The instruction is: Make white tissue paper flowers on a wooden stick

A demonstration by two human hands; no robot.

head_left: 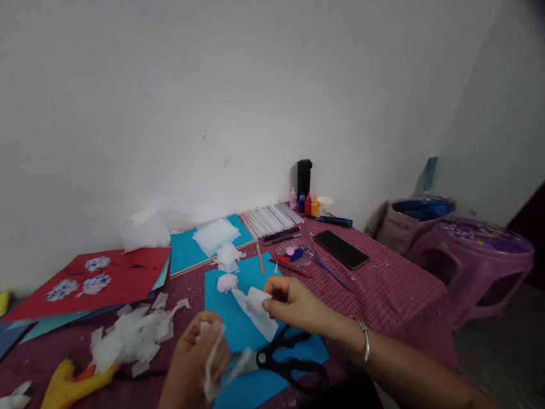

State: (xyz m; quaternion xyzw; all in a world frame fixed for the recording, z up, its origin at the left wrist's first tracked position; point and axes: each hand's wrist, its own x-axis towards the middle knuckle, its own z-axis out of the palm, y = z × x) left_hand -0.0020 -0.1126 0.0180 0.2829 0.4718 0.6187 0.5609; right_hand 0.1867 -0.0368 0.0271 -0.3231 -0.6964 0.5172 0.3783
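My right hand (289, 302) pinches the edge of a piece of white tissue paper (261, 318) above a blue sheet (252, 393). Closed and blurred by motion, my left hand (202, 349) has a strip of white tissue (211, 365) in its fingers. Black-handled scissors (285, 357) lie on the blue sheet below my hands, their blades partly hidden behind blurred tissue. A pale pink tissue puff (227, 283) sits near the sheet's top left. Just behind it is a crumpled white tissue bundle (228, 257).
Left are a heap of tissue squares (133, 337), a yellow glue gun (66, 391) and a red sheet (131, 289) with painted flowers. Right are a phone (341, 249), brushes and a paint palette (294, 254). Paint bottles (308, 204) stand at the back; a pink stool (481, 268) is beyond the table.
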